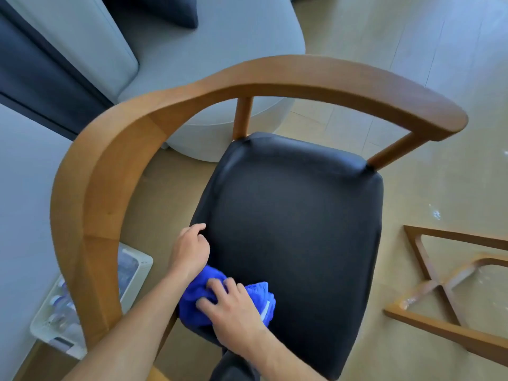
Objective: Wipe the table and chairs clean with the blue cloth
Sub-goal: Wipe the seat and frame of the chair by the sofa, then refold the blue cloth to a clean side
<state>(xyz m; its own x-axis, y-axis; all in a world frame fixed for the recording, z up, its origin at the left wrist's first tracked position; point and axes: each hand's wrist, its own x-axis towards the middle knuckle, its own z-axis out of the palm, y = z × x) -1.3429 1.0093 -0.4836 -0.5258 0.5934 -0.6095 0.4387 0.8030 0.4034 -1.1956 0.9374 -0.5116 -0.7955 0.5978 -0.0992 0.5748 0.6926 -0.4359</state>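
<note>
A: At the near-left corner of the chair seat (297,229): fingers (220,287) of the right hand (233,309) lie spread and bent over the bunched blue cloth (198,301), pressing it onto the black padding. The cloth sits between both hands, partly hanging over the seat's left edge.

B: Left hand (189,251)?

A: Just beyond the cloth along the same seat edge. Its fingers are loosely curled and touch the padding near the side; it holds nothing that I can see, though its wrist touches the cloth.

B: Progress on the task?

A: Judgement only. The wipe is on the seat, at one corner. The rest of the seat, away from the cloth, shows no visible mark either way, so I cannot tell whether it is done. The curved wooden armrest (247,75) around the seat shows no sign of wiping or dirt.

B: Counter, other chairs?

A: No counter top in view. Right of the seat a wooden frame (445,284) stands on the floor, possibly a base. Left of the seat, a white bin (143,264) with bottles; behind, a grey sofa (214,48). Most likely much remains.
</note>
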